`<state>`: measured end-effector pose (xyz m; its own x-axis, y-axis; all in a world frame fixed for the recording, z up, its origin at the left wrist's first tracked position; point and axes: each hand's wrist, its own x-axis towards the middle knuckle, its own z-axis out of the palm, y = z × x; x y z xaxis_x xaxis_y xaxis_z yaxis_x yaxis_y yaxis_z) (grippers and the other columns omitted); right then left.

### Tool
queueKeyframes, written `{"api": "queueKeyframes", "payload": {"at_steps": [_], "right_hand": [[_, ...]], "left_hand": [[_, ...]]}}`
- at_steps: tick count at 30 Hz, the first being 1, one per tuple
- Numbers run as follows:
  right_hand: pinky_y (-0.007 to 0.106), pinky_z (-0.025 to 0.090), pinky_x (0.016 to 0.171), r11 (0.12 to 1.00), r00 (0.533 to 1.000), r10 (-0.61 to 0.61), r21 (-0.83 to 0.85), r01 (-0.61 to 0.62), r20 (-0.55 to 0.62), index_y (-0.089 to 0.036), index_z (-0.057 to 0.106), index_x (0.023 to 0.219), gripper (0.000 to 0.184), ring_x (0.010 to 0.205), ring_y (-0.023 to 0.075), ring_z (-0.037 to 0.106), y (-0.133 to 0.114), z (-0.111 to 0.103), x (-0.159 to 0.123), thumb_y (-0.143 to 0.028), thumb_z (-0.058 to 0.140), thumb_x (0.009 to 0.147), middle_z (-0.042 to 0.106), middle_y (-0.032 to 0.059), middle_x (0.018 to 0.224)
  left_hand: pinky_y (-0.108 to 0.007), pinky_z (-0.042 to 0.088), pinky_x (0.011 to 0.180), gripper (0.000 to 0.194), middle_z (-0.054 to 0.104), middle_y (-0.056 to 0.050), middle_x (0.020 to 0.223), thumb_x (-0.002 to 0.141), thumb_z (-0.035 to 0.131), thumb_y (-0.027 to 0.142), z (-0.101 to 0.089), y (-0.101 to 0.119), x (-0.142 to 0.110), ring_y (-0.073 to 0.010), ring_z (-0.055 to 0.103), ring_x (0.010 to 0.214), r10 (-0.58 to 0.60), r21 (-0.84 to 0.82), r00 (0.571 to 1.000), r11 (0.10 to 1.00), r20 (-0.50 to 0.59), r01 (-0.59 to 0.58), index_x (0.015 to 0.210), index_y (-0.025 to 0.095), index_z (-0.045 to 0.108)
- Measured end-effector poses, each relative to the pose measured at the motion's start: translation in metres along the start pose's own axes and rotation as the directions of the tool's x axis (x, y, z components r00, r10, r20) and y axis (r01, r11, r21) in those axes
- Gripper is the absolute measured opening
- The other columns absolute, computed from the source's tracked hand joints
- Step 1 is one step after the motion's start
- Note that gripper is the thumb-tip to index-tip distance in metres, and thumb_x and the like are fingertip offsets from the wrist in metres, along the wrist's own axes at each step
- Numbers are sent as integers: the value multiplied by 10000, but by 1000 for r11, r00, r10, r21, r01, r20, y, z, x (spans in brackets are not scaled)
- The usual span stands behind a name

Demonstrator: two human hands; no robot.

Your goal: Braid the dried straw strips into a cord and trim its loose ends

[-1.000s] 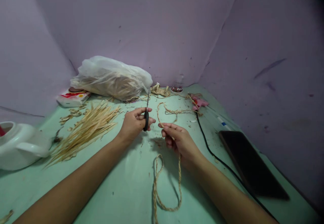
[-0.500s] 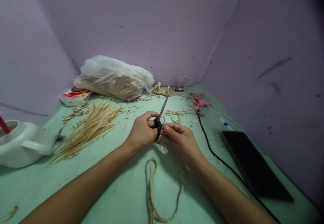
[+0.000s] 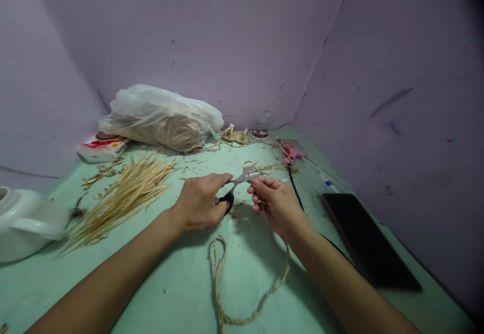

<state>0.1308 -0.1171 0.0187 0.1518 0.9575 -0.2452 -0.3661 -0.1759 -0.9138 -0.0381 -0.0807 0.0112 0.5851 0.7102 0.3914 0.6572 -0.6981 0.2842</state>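
Note:
My left hand is closed round the black handles of a small pair of scissors. Its metal blades point right, up to the fingertips of my right hand. My right hand pinches a braided straw cord just beside the blades. Below my hands the cord hangs down and lies in a long loop on the pale green table. More of the cord lies tangled beyond my right hand.
A pile of straw strips lies to the left, with a white pot at the far left. A filled plastic bag and a red and white box sit at the back. A black phone and black cable lie on the right.
The scissors have swung from upright to pointing right at the cord by my right hand's fingers. The loop on the table has shifted and spread wider.

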Motion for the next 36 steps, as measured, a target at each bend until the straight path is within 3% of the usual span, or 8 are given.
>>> {"api": "queueKeyframes", "payload": {"at_steps": [5, 17, 28, 33, 36], "right_hand": [[143, 279, 317, 999, 999, -47, -6, 47, 4, -146, 585, 648, 164, 410, 42, 403, 3, 0, 1, -259, 686, 586, 570, -25, 549], [154, 219, 320, 994, 996, -87, -59, 89, 35, -149, 599, 644, 180, 407, 41, 382, 5, -1, 2, -293, 688, 583, 576, -21, 562], [165, 231, 335, 980, 989, -150, -127, 151, 18, -141, 645, 695, 195, 409, 46, 390, 9, -3, 4, -311, 678, 604, 602, -3, 577], [161, 235, 333, 985, 989, -145, -99, 143, -13, -144, 647, 717, 225, 404, 48, 394, 9, -2, 3, -314, 696, 578, 601, -9, 554], [160, 228, 326, 989, 991, -131, -65, 129, -19, -148, 640, 745, 246, 399, 49, 396, 9, -1, 4, -308, 700, 569, 594, -18, 545]], "left_hand": [[-295, 426, 672, 498, 633, -60, 904, 685, 493, 259, 3, -1, -1, -209, 593, 807, 1, 149, 999, 989, 32, -6, 1178, 192, 485], [-314, 437, 621, 516, 644, -65, 895, 686, 487, 243, 3, -2, -2, -224, 609, 755, 32, 205, 999, 978, 35, -39, 1199, 186, 487], [-247, 420, 616, 502, 659, -38, 815, 666, 450, 128, 7, -1, -2, -157, 588, 682, 19, -5, 996, 1000, 85, -18, 1159, 196, 508], [-217, 365, 545, 345, 584, 10, 648, 654, 410, 69, 4, 5, -1, -117, 509, 569, 9, -95, 990, 995, 138, 4, 939, 179, 572], [-203, 362, 548, 287, 553, 30, 619, 667, 411, 66, 6, 5, 0, -96, 481, 554, 11, -203, 994, 979, 110, 11, 868, 184, 579]]}}
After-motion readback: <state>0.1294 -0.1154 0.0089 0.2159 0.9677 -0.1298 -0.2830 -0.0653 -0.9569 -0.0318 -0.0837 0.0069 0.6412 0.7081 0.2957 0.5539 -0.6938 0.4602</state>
